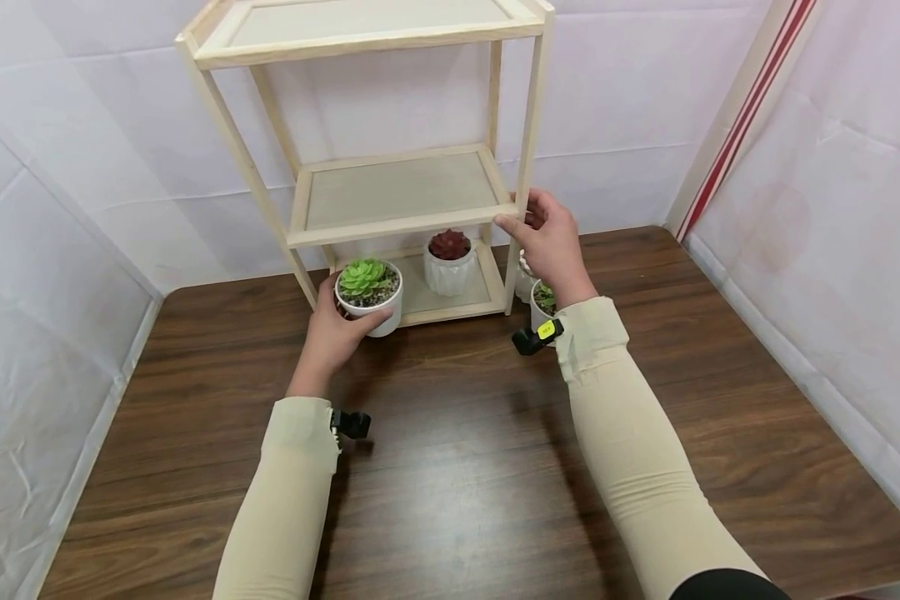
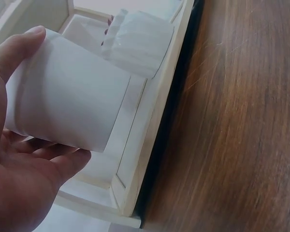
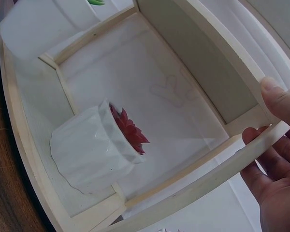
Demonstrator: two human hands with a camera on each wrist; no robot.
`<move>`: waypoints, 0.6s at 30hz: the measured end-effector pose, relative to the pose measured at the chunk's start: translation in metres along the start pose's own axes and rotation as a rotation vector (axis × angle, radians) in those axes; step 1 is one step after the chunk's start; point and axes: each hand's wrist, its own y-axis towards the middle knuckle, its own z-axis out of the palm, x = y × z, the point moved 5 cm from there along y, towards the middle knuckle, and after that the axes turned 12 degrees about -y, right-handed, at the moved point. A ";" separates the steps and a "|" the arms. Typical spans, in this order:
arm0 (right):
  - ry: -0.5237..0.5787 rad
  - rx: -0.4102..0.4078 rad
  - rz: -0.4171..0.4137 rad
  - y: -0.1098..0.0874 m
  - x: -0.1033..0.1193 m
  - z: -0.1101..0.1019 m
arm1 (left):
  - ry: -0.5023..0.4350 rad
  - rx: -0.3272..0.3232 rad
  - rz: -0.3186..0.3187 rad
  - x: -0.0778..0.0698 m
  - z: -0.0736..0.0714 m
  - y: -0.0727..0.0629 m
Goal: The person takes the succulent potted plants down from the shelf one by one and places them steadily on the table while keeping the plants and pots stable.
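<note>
My left hand (image 1: 330, 333) grips a white pot (image 2: 72, 92) with a green succulent (image 1: 363, 277), thumb on one side and fingers on the other. This pot is at the front left corner of the wooden shelf rack's bottom tier; the left wrist view shows its base close to the tier, contact unclear. On that tier stands a ribbed white pot (image 1: 450, 277) with a dark red succulent (image 3: 128, 131). My right hand (image 1: 555, 246) holds the rack's front right post (image 3: 208, 186) at the middle tier, thumb in front and fingers curled behind.
Right of the rack, another potted green succulent (image 1: 543, 296) and a white pot (image 1: 523, 282) stand partly hidden by my right hand and wrist. The rack's middle tier (image 1: 405, 192) and top tier (image 1: 367, 21) rise above. White cloth walls (image 1: 817, 267) border the brown table (image 1: 435, 467).
</note>
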 end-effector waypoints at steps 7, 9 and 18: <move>0.004 0.003 0.002 0.000 -0.001 0.002 | 0.022 0.000 -0.008 0.000 -0.005 -0.007; 0.003 0.003 0.002 0.000 -0.001 0.002 | 0.013 0.002 0.003 -0.001 -0.006 -0.008; 0.010 0.000 0.005 0.000 0.000 0.000 | -0.029 0.029 0.019 -0.001 -0.011 -0.014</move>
